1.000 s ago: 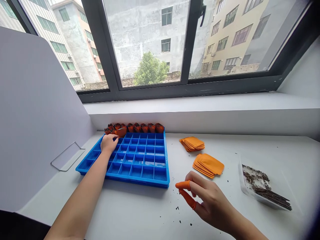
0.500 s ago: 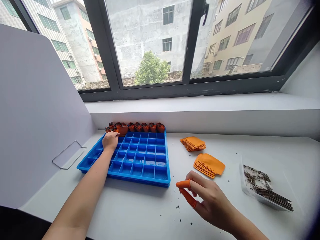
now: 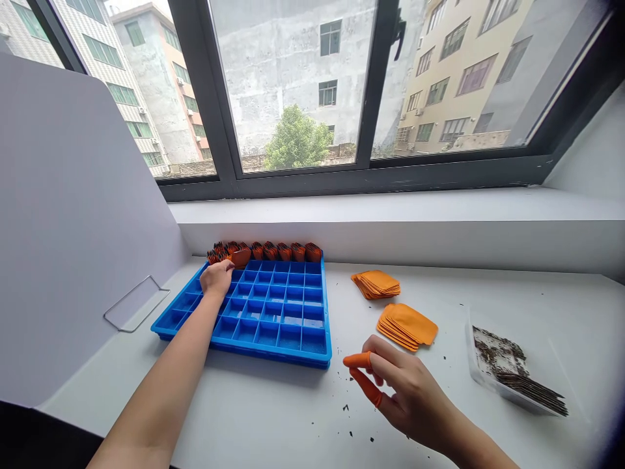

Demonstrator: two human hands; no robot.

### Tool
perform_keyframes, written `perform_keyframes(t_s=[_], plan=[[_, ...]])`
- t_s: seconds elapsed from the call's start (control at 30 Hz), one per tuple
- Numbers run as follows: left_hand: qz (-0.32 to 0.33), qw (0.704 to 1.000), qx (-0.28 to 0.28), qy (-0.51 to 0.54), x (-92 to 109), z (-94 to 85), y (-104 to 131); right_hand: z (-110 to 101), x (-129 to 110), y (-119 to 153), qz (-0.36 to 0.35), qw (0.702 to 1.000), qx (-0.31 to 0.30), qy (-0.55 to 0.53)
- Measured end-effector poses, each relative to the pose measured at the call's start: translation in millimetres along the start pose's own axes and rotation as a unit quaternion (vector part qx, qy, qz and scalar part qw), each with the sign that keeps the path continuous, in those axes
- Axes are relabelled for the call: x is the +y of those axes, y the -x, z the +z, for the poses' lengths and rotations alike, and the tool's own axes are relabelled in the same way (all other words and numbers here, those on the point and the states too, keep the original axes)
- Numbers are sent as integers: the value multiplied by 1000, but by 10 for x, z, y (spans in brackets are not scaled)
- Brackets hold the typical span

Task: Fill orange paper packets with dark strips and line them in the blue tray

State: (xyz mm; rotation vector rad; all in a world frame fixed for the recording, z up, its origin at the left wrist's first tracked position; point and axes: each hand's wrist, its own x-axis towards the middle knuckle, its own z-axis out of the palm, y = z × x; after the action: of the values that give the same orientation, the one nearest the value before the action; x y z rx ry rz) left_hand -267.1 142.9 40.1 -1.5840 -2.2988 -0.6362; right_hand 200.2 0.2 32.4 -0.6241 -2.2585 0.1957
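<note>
My left hand reaches over the back left of the blue divided tray, its fingers pinched on an orange packet by the back row. Bundles of orange packets with dark edges fill that back row. To the tray's right, my right hand hovers above the table, with orange covers on thumb and index finger. Those two tips are close together but a gap shows between the fingers, and nothing is seen in them. Beyond it lie two fanned stacks of orange packets, a nearer one and a farther one.
At the right stands a clear plastic box with dark thin sheets and crumbs inside. Dark bits are scattered on the white table. A wire frame rests at the left by a pale panel. A window is behind.
The view has tilted slightly, so the scene sits a little lower. Both hands stay almost where they were, the left still at the orange packet.
</note>
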Motion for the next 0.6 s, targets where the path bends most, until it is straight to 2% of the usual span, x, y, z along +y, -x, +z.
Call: perform_keyframes(t_s=[0.23, 0.47, 0.6], plan=[[-19, 999, -27, 3, 8, -58, 25, 30, 54, 14, 8, 1000, 1, -8], [-52, 998, -26, 19, -2, -78, 27, 111, 80, 14, 19, 998, 21, -55], [-74, 997, -26, 25, -17, -50, 13, 86, 46, -144, 11, 996, 2, -85]])
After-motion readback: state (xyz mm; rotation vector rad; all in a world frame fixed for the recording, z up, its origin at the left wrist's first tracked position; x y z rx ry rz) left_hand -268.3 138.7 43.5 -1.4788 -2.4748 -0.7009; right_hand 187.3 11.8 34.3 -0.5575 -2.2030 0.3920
